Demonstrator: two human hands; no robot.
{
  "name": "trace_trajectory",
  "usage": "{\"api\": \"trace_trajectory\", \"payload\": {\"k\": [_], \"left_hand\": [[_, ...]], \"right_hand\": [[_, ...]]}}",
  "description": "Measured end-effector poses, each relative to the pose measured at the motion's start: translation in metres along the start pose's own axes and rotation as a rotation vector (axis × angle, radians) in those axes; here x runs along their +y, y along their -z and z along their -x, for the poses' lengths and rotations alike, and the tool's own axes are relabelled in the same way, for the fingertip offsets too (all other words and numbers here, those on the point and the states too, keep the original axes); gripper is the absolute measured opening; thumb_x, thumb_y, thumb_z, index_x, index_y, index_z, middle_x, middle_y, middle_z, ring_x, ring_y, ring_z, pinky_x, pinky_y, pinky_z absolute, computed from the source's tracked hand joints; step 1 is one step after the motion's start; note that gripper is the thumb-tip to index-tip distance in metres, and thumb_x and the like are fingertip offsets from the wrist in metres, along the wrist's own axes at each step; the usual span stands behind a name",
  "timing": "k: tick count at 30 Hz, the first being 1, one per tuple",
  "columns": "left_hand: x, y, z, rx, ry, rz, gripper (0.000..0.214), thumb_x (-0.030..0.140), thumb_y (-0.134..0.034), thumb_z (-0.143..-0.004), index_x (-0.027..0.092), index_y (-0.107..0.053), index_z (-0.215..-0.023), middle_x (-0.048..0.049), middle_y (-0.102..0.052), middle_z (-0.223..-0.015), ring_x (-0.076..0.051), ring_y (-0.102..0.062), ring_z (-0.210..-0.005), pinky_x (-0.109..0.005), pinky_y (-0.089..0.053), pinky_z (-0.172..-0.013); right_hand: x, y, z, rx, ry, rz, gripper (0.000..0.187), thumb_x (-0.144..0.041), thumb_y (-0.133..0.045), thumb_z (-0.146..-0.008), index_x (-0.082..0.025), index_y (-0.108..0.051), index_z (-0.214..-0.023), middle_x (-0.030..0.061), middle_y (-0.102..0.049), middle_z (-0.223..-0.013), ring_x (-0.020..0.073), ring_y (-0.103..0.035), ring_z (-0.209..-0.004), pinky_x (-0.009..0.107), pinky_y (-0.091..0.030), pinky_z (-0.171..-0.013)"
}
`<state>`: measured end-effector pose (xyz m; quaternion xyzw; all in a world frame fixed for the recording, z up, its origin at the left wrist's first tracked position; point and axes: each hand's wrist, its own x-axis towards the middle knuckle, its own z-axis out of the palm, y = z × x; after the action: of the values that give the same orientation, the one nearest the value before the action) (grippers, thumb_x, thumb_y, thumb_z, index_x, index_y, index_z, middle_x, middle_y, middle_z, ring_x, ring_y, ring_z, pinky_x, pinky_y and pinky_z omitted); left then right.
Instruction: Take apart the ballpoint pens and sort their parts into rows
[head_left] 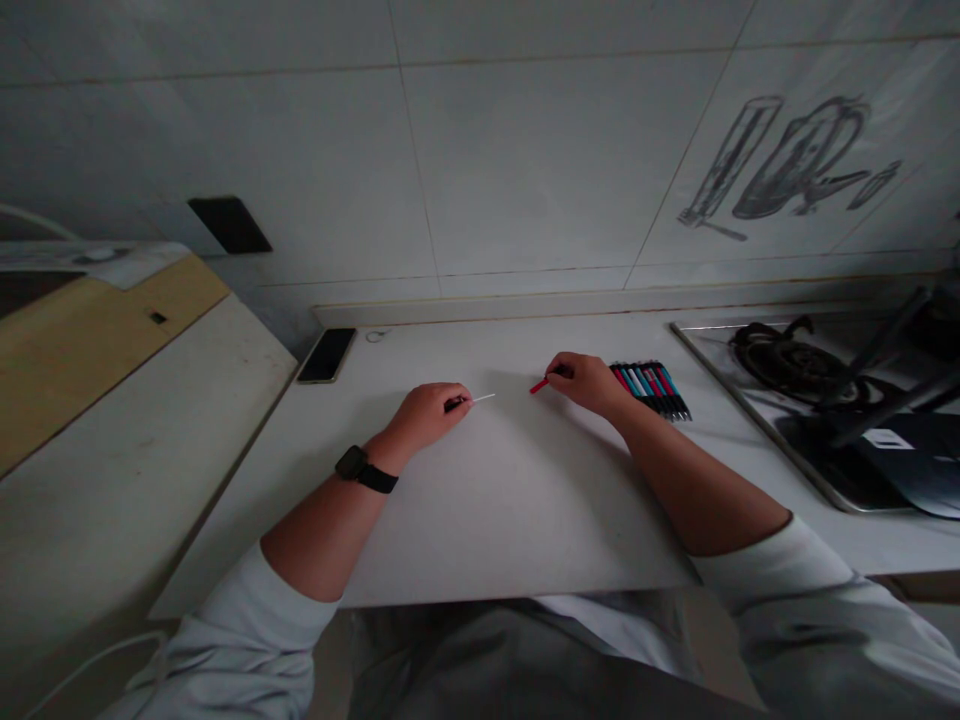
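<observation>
My left hand (436,408) is closed around the dark front part of a pen. A thin white refill (484,398) sticks out of it to the right. Across a short gap, my right hand (581,378) pinches a red pen barrel (538,386), its end pointing down and left. The two pen parts are apart, both held just above the white countertop (495,500). Beside my right wrist lies a row of several click pens (654,388) in red, blue, white and black. My fingers hide the rest of both held parts.
A phone (328,356) and a small ring-shaped item (376,336) lie at the back left. To the right sits a gas stove (795,360) with a dark pan-like object (915,460). A pale cabinet-like box (112,440) borders the left side; a tiled wall (525,170) stands behind.
</observation>
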<state>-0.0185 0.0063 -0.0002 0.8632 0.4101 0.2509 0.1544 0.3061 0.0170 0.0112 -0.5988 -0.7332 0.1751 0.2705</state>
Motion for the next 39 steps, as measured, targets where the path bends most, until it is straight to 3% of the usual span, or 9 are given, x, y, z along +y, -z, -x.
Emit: {"api": "trace_trajectory", "payload": {"k": [5, 10, 14, 17, 21, 25, 31, 34, 39], "left_hand": [[-0.001, -0.001, 0.000, -0.003, -0.008, -0.005, 0.017, 0.030, -0.058, -0.097, 0.023, -0.074, -0.096, -0.0023, -0.076, -0.094, -0.017, -0.067, -0.084, -0.027, -0.047, -0.075], [0.000, 0.000, 0.000, -0.010, -0.003, -0.007, 0.018, 0.030, -0.058, -0.097, 0.023, -0.074, -0.095, -0.0022, -0.076, -0.094, -0.017, -0.067, -0.083, -0.027, -0.047, -0.073], [0.001, 0.001, 0.000, -0.013, 0.001, -0.005, 0.018, 0.030, -0.058, -0.097, 0.023, -0.074, -0.096, -0.0023, -0.076, -0.093, -0.017, -0.067, -0.083, -0.027, -0.047, -0.073], [0.001, 0.001, -0.001, -0.015, 0.000, -0.009, 0.017, 0.030, -0.058, -0.097, 0.023, -0.074, -0.096, -0.0021, -0.076, -0.095, -0.017, -0.067, -0.084, -0.027, -0.046, -0.073], [0.001, 0.001, -0.001, -0.024, 0.001, -0.018, 0.017, 0.029, -0.058, -0.097, 0.023, -0.074, -0.096, -0.0020, -0.076, -0.094, -0.017, -0.068, -0.084, -0.027, -0.046, -0.073], [0.002, 0.001, -0.002, -0.032, 0.006, -0.024, 0.016, 0.028, -0.059, -0.096, 0.022, -0.074, -0.095, -0.0024, -0.076, -0.095, -0.017, -0.067, -0.083, -0.027, -0.046, -0.073], [0.005, 0.003, -0.002, -0.039, 0.006, -0.012, 0.017, 0.029, -0.059, -0.096, 0.022, -0.074, -0.094, -0.0030, -0.076, -0.093, -0.016, -0.066, -0.080, -0.027, -0.046, -0.071], [0.005, 0.003, -0.001, -0.032, 0.000, -0.012, 0.018, 0.030, -0.058, -0.096, 0.022, -0.074, -0.094, -0.0028, -0.076, -0.092, -0.016, -0.066, -0.080, -0.027, -0.046, -0.071], [0.004, 0.001, -0.001, -0.026, 0.002, -0.010, 0.017, 0.030, -0.059, -0.096, 0.023, -0.074, -0.094, -0.0031, -0.077, -0.093, -0.017, -0.067, -0.082, -0.027, -0.047, -0.072]], "right_hand": [[0.003, 0.010, -0.002, 0.046, -0.048, -0.081, 0.020, -0.035, -0.062, -0.084, -0.020, -0.075, -0.089, 0.0024, -0.070, -0.073, 0.0150, -0.059, -0.065, 0.027, -0.041, -0.062], [0.014, 0.013, -0.009, 0.084, -0.104, -0.346, 0.019, -0.037, -0.064, -0.083, -0.020, -0.071, -0.089, 0.0030, -0.068, -0.077, 0.0152, -0.061, -0.068, 0.027, -0.049, -0.065], [0.022, 0.010, -0.015, 0.024, -0.146, -0.606, 0.025, -0.036, -0.075, -0.076, -0.020, -0.065, -0.091, 0.0042, -0.069, -0.082, 0.0158, -0.064, -0.072, 0.030, -0.055, -0.068], [0.025, 0.014, -0.015, -0.023, -0.156, -0.647, 0.032, -0.039, -0.079, -0.074, -0.021, -0.060, -0.094, 0.0035, -0.068, -0.078, 0.0162, -0.064, -0.069, 0.030, -0.054, -0.065], [0.026, 0.023, -0.010, -0.261, -0.096, -0.520, 0.028, -0.047, -0.070, -0.083, -0.021, -0.063, -0.092, 0.0020, -0.065, -0.072, 0.0151, -0.060, -0.065, 0.029, -0.050, -0.063], [0.026, 0.021, -0.006, -0.473, -0.005, -0.189, 0.024, -0.044, -0.061, -0.090, -0.021, -0.067, -0.093, 0.0018, -0.067, -0.074, 0.0150, -0.059, -0.066, 0.027, -0.046, -0.065], [0.020, 0.003, -0.006, -0.280, 0.024, 0.109, 0.029, -0.032, -0.061, -0.093, -0.022, -0.064, -0.121, 0.0058, -0.076, -0.096, 0.0180, -0.067, -0.084, 0.027, -0.046, -0.076], [0.017, 0.001, -0.004, -0.222, 0.043, 0.173, 0.030, -0.035, -0.063, -0.094, -0.023, -0.066, -0.121, 0.0073, -0.076, -0.100, 0.0199, -0.068, -0.085, 0.029, -0.046, -0.075], [0.012, 0.007, 0.002, -0.262, 0.098, 0.268, 0.028, -0.032, -0.066, -0.090, -0.025, -0.071, -0.116, 0.0045, -0.077, -0.090, 0.0198, -0.068, -0.079, 0.028, -0.044, -0.069]]}}
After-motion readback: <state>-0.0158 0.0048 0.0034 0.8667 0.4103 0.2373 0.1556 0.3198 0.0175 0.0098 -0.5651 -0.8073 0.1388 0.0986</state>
